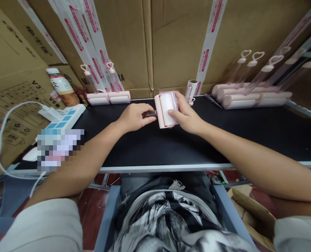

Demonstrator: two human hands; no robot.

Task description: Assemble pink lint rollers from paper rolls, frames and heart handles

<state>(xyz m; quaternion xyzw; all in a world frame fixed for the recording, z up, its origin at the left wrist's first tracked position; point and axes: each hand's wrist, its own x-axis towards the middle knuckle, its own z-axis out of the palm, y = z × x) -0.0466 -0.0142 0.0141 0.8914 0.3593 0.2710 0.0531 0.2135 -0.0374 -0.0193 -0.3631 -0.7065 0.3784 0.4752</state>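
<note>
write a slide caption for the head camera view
Over a black table, the left hand holds a dark tool beside a pink and white roller held in the right hand.

"V3" and "V6" on left cardboard (13, 70), "M" and "A" on rear cardboard (129, 45), tape (73, 31) print too small

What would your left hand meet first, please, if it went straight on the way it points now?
Probably the pink and white piece in the right hand; the dark tool in the left hand would lead, and depth leaves unclear whether they touch already.
</note>
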